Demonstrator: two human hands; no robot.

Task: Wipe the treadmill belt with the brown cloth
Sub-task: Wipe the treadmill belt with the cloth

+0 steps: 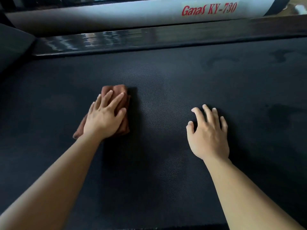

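On the dark, finely textured treadmill belt (166, 100), a folded brown cloth (123, 92) is laid flat, left of the middle of the view. The cloth is pressed down by the left hand (103, 117), whose palm is set flat on it with the fingers (116, 101) stretched forward and slightly spread; nothing is pinched or gripped, and brown edges are seen beyond the fingertips and beside the wrist. The right hand (207, 135) is placed well apart from the cloth, on the bare belt to the right, with its fingers spread wide and nothing held. Beyond the belt, a glossy black side rail (149, 37) is seen running across the view, and behind it a pale grey cover (116, 14) is marked in red lettering "Ganas KY-730" (209, 8).
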